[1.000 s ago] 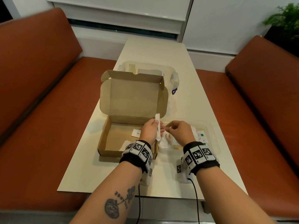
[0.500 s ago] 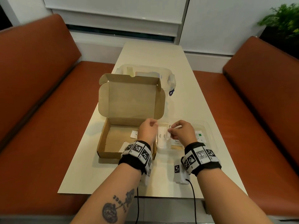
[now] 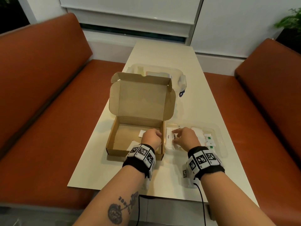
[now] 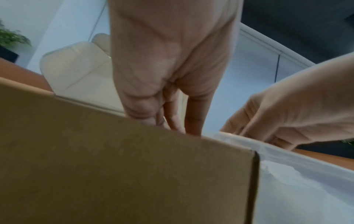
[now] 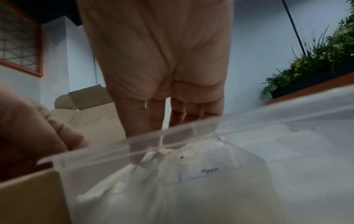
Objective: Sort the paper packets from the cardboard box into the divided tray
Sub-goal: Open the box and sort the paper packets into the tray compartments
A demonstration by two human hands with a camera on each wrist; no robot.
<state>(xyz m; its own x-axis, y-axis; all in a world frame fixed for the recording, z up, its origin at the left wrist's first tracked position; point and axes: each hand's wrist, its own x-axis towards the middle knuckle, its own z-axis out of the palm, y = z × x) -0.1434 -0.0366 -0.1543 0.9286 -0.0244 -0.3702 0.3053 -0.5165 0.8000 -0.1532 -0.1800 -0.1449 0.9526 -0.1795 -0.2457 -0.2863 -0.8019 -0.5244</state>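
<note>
Left hand is hovering over the cardboard box, fingers loosely curled, holding nothing visible. Right hand is reaching into the clear divided tray just beside the box — fingers extended, touching white paper packets. Two packets are lying inside the box on the tabletop.

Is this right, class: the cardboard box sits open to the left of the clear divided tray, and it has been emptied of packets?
Not quite. The cardboard box is open and left of the divided tray, but it is not empty: the head view shows two white packets on its floor beside the left hand.
</note>
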